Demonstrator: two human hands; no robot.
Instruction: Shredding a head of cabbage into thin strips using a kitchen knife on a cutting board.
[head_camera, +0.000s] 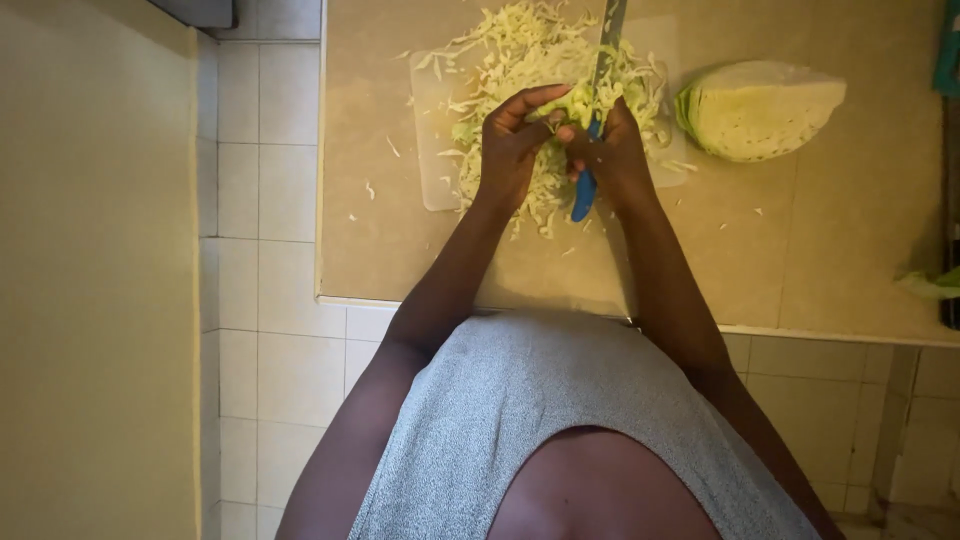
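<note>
Head view looked straight down on a beige counter (400, 250) where a pale cutting board (432, 150) lay under a heap of shredded cabbage (520, 50). The left hand (510, 145) sat over the middle of the board, fingers curled and pinched narrowly on a small green cabbage piece (572, 100); how firmly it pressed could not be told. Just right of it, touching at the fingertips, the right hand (612, 150) was closed around a knife (598, 90) with a blue handle, the blade running far across the shreds. To the right, off the board and apart from the hands, a cabbage wedge (760, 108) lay cut face up. Loose shreds were scattered on the counter left of the board and near its front edge. White wall tiles (260, 200) showed at left. The small piece looked light and crisp, likely slick on its cut faces and prone to shedding leaves, so it would be best held by its thicker end with fingertips tucked back from the blade. The wedge looked denser and firm, easiest to grasp over its rounded outer side.
</note>
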